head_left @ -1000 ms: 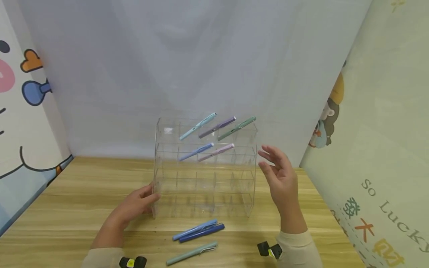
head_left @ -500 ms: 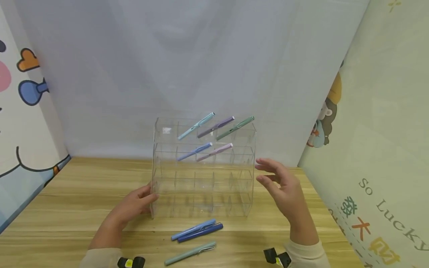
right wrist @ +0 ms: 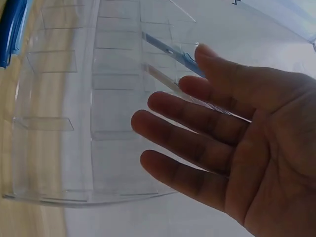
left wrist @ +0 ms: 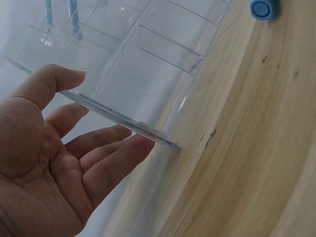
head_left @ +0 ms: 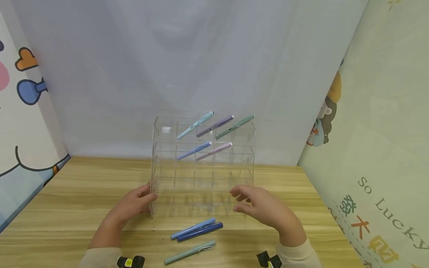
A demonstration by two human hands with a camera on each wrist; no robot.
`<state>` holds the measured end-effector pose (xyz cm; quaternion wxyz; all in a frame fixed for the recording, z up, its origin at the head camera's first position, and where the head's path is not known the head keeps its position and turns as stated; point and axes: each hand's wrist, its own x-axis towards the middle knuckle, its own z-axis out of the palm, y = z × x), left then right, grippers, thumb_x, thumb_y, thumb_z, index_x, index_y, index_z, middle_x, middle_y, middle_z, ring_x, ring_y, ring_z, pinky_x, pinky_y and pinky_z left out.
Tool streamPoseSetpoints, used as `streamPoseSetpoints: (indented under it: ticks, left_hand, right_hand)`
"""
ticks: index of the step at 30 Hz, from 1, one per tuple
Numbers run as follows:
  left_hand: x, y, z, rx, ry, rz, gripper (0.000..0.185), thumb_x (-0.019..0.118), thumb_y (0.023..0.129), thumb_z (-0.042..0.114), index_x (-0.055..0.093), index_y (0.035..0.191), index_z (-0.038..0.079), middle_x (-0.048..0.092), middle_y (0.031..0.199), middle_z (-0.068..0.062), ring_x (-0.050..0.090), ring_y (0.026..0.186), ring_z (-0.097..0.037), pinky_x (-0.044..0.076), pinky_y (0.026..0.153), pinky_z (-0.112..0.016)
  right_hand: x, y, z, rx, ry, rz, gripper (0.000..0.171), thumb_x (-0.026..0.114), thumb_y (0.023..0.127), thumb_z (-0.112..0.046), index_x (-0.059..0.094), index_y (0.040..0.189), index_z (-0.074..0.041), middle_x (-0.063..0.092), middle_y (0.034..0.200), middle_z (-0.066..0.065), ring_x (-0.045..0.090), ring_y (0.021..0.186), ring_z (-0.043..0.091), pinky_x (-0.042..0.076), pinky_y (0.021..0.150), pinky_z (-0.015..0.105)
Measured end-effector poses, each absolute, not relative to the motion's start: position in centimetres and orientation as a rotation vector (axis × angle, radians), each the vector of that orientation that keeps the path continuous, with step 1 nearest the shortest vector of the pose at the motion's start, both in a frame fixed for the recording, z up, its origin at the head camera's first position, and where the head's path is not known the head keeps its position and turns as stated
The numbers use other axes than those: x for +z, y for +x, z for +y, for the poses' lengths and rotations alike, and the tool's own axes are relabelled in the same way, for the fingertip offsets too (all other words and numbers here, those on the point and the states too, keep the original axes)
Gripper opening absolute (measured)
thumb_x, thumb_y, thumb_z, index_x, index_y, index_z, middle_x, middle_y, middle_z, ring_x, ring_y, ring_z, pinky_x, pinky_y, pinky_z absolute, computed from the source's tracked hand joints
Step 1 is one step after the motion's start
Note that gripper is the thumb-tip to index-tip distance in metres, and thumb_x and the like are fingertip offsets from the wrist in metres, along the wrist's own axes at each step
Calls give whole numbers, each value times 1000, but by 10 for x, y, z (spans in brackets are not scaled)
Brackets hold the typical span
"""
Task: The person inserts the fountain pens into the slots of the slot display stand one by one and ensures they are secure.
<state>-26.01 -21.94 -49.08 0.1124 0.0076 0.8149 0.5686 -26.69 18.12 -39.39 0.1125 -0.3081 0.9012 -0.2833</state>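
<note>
A clear acrylic pen rack (head_left: 203, 185) with tiers of small compartments stands on the wooden table. My left hand (head_left: 133, 203) holds its left side panel (left wrist: 123, 121), thumb on one face and fingers on the other. My right hand (head_left: 263, 206) is in front of the rack's lower right, fingers apart and nothing in them. Pens lean in the upper two tiers: light blue (head_left: 196, 125), purple (head_left: 215, 126) and green (head_left: 235, 127) on top, blue (head_left: 194, 150) and pink (head_left: 214, 151) below. The right wrist view shows the spread right fingers (right wrist: 182, 131) before the tiers.
In front of the rack, a light blue pen (head_left: 192, 228) and a dark blue pen (head_left: 200, 231) lie side by side on the table (head_left: 83, 193). Nearer lies a grey-green pen (head_left: 190, 252). A pale curtain (head_left: 187, 63) hangs behind, with printed panels at both sides.
My right hand has come down from beside the rack's upper right and moved left, in front of its lower tiers. The left hand keeps its hold; the pens stay put.
</note>
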Motion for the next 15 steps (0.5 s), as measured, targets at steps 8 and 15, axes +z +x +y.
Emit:
streamPoseSetpoints:
  ticks: [8, 15]
  left_hand:
    - [-489, -259, -218, 1674, 37, 2393, 78, 56, 98, 47, 18, 158, 15, 22, 159, -24, 34, 140, -45, 51, 99, -49]
    - [-490, -259, -218, 1673, 40, 2391, 77, 55, 99, 47, 17, 159, 16, 21, 160, -23, 33, 141, -45, 51, 99, -48]
  right_hand:
    - [-419, -265, 151, -499, -974, 2684, 35, 70, 91, -32, 64, 123, -17, 69, 118, -1, 66, 104, 19, 55, 87, 37]
    - [-437, -263, 135, -295, -927, 2747, 38, 74, 88, -33, 65, 121, -16, 71, 112, 0, 66, 99, 18, 55, 83, 40]
